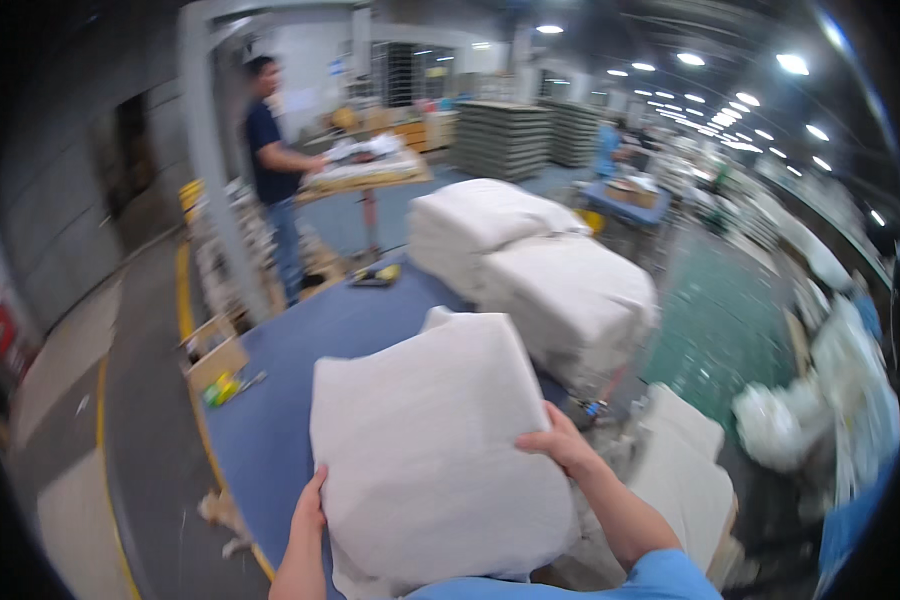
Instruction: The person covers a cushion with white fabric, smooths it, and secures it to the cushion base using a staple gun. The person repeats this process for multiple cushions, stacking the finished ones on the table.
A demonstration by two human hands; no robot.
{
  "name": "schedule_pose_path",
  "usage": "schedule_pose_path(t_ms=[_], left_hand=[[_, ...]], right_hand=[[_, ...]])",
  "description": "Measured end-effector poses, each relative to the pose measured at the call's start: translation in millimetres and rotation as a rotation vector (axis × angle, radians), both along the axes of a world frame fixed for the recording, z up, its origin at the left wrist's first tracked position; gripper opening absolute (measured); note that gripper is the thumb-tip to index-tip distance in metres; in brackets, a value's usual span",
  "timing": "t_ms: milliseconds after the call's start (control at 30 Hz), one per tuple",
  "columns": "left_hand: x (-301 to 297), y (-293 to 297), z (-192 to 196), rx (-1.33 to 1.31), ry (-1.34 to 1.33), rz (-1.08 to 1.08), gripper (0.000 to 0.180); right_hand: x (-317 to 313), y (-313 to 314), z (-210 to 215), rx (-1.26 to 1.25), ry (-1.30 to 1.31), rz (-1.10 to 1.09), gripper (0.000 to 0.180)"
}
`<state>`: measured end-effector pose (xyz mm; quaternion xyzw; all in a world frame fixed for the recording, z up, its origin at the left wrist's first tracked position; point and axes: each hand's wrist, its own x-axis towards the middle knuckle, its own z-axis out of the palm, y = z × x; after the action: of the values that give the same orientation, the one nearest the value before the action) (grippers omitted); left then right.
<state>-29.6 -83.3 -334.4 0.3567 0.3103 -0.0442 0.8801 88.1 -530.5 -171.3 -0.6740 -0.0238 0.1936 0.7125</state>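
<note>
Both hands form the grip on a white stuffed cushion (pixel 430 450), one on each side: the left hand (pixel 310 510) is pressed flat against its lower left edge with the fingers running up along the fabric, and the right hand (pixel 560 440) is clamped on its right edge, fingers curled over onto the front face. The cushion is held up in front of the chest, tilted a little, above the near end of a blue worktop (pixel 300 350). A light blue sleeve (pixel 660 580) shows at the right forearm. Further along the worktop sit two tall piles of white cushions (pixel 530 260), touching each other, just beyond the one held. To the right, near the right forearm, lies another heap of white fabric pieces (pixel 690 470), and further right are bundles in clear plastic (pixel 830 390) on the green floor (pixel 720 330). Left of the worktop stands a small cardboard box (pixel 215 355) on the grey floor. At the back left a person in a dark shirt (pixel 265 150) stands by a raised wooden stand (pixel 365 180) bearing white goods, well apart from the hands
</note>
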Motion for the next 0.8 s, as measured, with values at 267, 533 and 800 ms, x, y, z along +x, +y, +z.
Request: schedule_pose_path(t_ms=[267, 533, 800], left_hand=[[-91.2, 67.7, 39.5, 0.24, 0.167, 0.225, 0.07], [-183.5, 87.8, 90.4, 0.435, 0.287, 0.492, 0.073], [-229.0, 87.5, 53.0, 0.735, 0.793, 0.529, 0.075]], right_hand=[[65.5, 99.6, -108.4, 0.127, 0.236, 0.197, 0.078], [87.0, 209.7, -123.6, 0.128, 0.304, 0.492, 0.073], [84.9, 278.9, -176.0, -0.032, 0.22, 0.674, 0.068]])
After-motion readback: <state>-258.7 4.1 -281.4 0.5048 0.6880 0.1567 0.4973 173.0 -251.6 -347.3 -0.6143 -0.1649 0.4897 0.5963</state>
